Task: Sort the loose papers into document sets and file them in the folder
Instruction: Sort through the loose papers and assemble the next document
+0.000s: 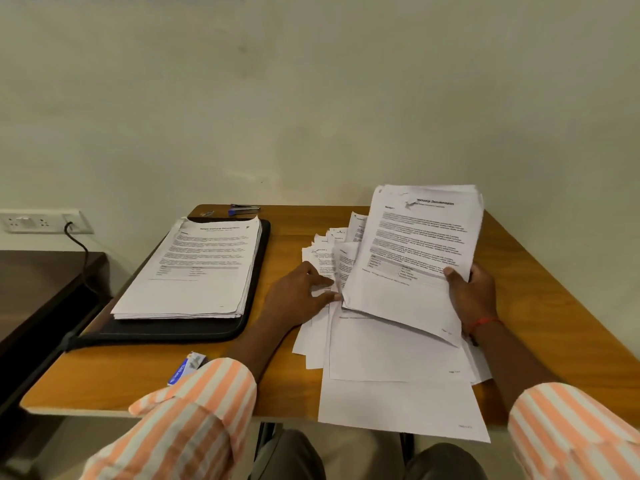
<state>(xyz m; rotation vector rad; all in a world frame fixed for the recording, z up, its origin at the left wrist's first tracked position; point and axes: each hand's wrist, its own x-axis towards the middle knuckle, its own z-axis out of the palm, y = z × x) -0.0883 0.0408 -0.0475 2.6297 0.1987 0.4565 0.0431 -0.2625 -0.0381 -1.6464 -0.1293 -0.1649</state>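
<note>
Person sorted papers right of the folder, sheaf raised.
Black folder [173,330] lay on the worktop [284,386] with a sorted stack [194,271] on top; stapler [244,208] behind the folder, small blue box [188,367] in front of it. Right of the folder, left hand [298,296] rested on the loose papers [398,358], fingers fairly straight, gripping nothing. Farther right, right hand [472,292] clasped the sheaf [415,258], tilted up above them.

loose papers [398,355]: white printed sheets, fanned untidily, lower right | sheaf [415,244]: you hold it tilted up, right of centre | sorted stack [194,268]: squared, flat on open black folder [173,329], left of centre
</note>
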